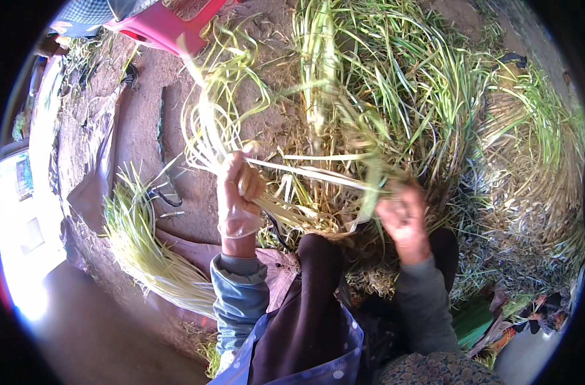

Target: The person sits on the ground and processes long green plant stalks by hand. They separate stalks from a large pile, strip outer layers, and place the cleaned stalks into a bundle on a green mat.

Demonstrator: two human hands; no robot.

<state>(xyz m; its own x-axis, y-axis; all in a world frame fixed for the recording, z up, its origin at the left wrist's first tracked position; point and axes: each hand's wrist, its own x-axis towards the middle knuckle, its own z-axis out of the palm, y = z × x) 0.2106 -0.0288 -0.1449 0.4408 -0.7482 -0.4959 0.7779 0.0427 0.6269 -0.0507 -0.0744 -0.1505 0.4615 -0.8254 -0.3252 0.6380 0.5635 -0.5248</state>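
My left hand (242, 180) is closed around a small bunch of long, pale green plant stalks (210, 130), whose leafy tops fan out and curl above the fist. From that fist, pale strands (312, 174) stretch across towards my right hand (404, 214). The right hand is blurred by motion, its fingers curled near a green leaf piece (370, 192); whether it grips that piece or the strands, I cannot tell. A clear band circles my left wrist. Below and to the left lies a thick sheaf of similar stalks (162, 269), neatly aligned.
A large heap of loose green stalks (408, 86) spreads ahead and right on the earthen ground. Farther right lies another root-ended pile (523, 159). A pink plastic stool (172, 26) stands at the upper left, beside cloth. Brownish sheeting (268, 274) lies near my knees.
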